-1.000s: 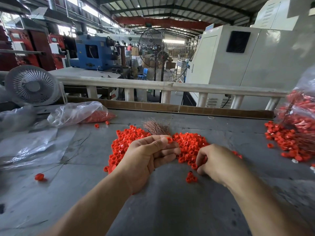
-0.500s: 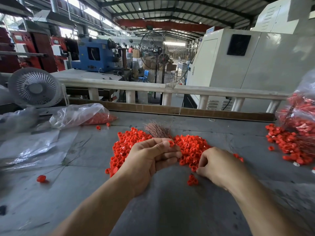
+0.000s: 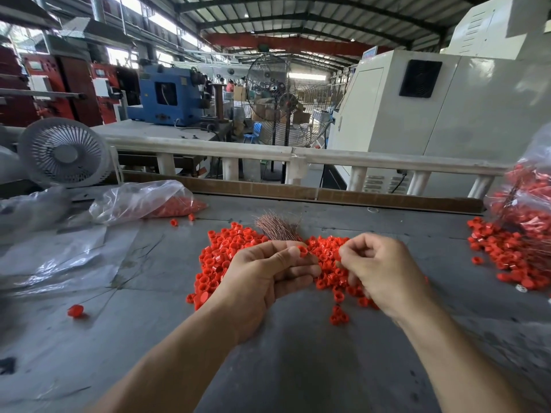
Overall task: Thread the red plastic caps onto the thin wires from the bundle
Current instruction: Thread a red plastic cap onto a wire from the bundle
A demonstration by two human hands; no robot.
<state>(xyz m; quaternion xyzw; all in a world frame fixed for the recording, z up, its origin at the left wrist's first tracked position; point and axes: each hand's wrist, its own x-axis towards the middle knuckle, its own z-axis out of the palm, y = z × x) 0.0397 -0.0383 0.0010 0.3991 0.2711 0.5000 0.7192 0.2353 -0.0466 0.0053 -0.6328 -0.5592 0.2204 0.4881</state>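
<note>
The grey worktop point(image 3: 292, 368) carries a broad pile of red caps point(image 3: 226, 248) at its middle, with the wire bundle point(image 3: 277, 228) fanning out toward the far edge. Above the pile, the left hand point(image 3: 262, 281) pinches one red cap point(image 3: 302, 251) between thumb and forefinger. The right hand point(image 3: 378, 269), just beside it, has its fingers curled; whether they pinch a wire I cannot tell.

Factory hall — steel-truss roof point(image 3: 298, 13), blue machine point(image 3: 167, 99), standing fan point(image 3: 283, 99) — industrial workshop.
</note>
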